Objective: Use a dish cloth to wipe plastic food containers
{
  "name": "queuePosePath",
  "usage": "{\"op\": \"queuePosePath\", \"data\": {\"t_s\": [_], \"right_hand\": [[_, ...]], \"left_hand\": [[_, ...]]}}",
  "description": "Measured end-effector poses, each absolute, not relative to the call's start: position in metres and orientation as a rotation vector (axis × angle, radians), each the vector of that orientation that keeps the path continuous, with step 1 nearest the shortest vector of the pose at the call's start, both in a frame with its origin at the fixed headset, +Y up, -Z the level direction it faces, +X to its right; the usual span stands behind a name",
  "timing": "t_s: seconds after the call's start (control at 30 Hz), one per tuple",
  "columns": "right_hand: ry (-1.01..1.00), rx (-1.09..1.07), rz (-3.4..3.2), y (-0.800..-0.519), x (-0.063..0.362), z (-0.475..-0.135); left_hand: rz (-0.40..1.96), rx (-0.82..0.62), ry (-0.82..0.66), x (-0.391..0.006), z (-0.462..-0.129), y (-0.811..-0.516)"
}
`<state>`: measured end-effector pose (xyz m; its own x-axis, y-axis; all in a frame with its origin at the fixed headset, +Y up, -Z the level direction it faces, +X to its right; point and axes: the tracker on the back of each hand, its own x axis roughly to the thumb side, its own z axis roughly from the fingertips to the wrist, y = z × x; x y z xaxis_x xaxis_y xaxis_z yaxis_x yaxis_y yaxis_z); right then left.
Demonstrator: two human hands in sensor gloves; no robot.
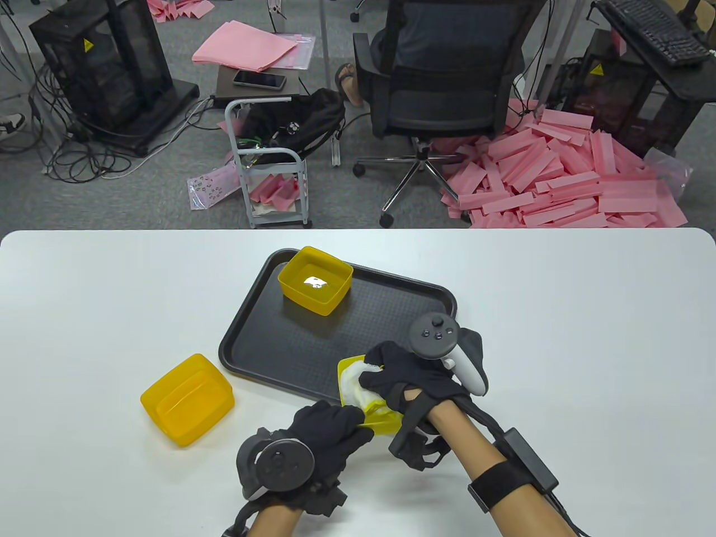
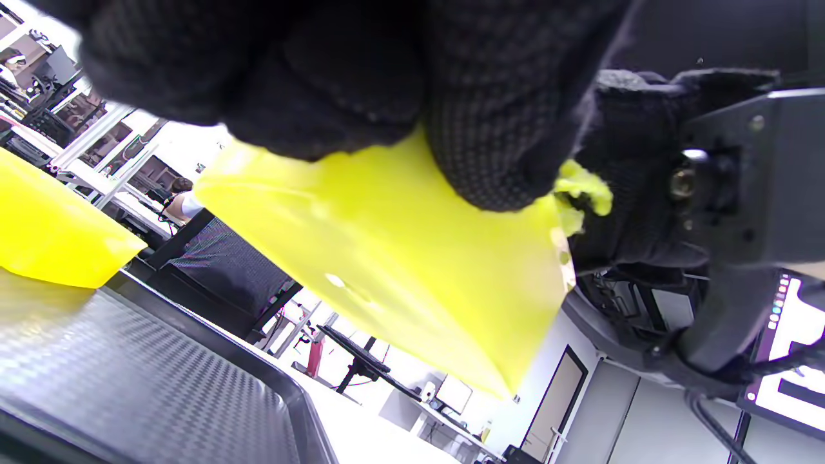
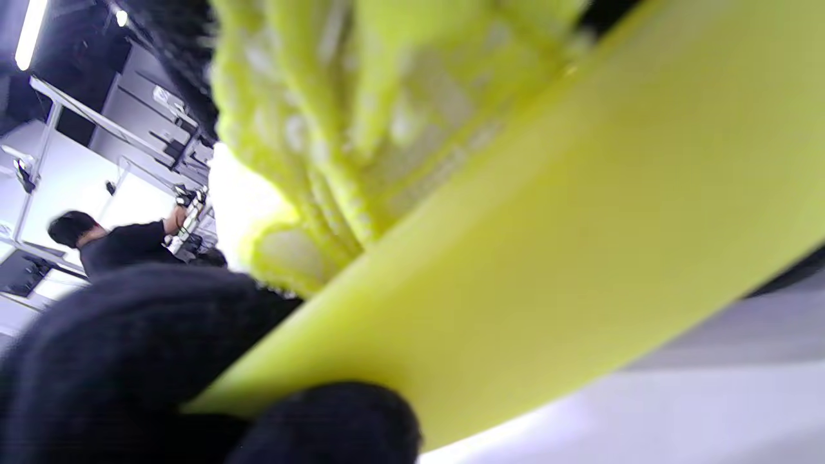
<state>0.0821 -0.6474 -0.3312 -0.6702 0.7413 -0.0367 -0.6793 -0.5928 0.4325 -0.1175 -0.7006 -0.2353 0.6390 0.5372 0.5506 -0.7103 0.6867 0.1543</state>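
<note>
My left hand (image 1: 335,428) grips a yellow plastic container (image 1: 380,420) by its near side, lifted over the front right corner of the black tray (image 1: 268,335). My right hand (image 1: 400,377) presses a pale dish cloth (image 1: 358,386) into that container. The left wrist view shows the container's yellow wall (image 2: 399,258) under my left fingers (image 2: 503,129). The right wrist view shows the cloth (image 3: 361,129) against the yellow wall (image 3: 580,258). A second yellow container (image 1: 316,279) stands on the tray's far left. A third (image 1: 187,400) sits on the table left of the tray.
The white table (image 1: 559,335) spreads to both sides. Behind its far edge are an office chair (image 1: 442,84), a small cart (image 1: 268,162) and a pile of pink foam strips (image 1: 559,179) on the floor.
</note>
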Motion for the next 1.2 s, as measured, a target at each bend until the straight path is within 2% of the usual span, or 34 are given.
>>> {"op": "queuePosePath", "data": {"t_s": [0.17,0.5,0.7,0.93,1.2], "right_hand": [[0.321,0.215,2.190,-0.637,0.093,-0.325],[0.152,0.188,1.985,-0.633,0.154,-0.324],[0.113,0.170,2.011,-0.667,0.180,-0.321],[0.242,0.220,1.904,-0.724,0.158,-0.313],[0.201,0.308,1.712,-0.757,0.148,-0.302]], "left_hand": [[0.768,0.350,-0.448,-0.128,-0.239,-0.702],[0.814,0.355,-0.360,-0.153,-0.246,-0.704],[0.805,0.355,-0.334,-0.155,-0.248,-0.709],[0.806,0.374,-0.373,-0.147,-0.244,-0.707],[0.813,0.380,-0.417,-0.141,-0.242,-0.707]]}}
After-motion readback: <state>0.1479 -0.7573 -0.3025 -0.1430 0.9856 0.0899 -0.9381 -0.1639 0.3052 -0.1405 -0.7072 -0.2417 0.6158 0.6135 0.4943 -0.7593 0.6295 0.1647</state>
